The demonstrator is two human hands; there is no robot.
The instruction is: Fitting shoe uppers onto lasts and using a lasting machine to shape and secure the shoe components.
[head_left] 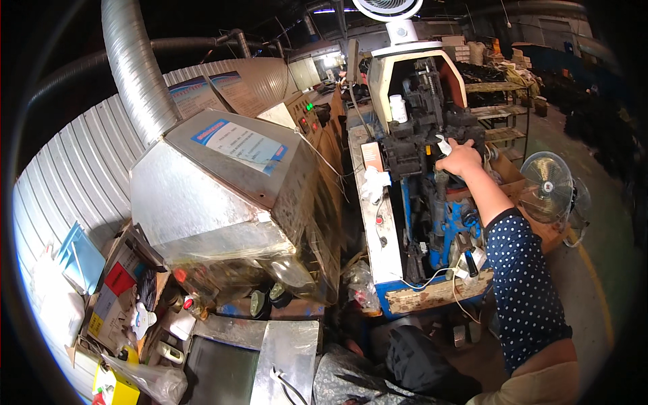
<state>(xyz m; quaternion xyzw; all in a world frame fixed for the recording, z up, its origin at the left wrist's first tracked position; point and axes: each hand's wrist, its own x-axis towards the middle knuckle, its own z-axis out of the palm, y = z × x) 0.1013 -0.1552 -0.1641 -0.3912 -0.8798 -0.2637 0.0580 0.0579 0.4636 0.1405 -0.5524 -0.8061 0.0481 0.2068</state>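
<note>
My right hand (462, 160) reaches out over the dark, grimy head of a machine (432, 128), at the end of a dotted navy sleeve (526, 277). A small white piece (443, 145) shows at its thumb and fingers, which look closed on it; its kind is too small to make out. Just behind stands a white bottle (398, 109) on the machine, inside a cream-coloured hood (379, 77). Below the hand are the machine's blue parts (442, 233). My left hand is not visible.
At left stands a large metal fume hood (209, 192) with a flexible duct (138, 67). A floor fan (547, 187) and cardboard box (506, 172) are right of the machine. A white cable (432, 282) hangs over its front edge. A metal tray (223, 361) lies at lower left.
</note>
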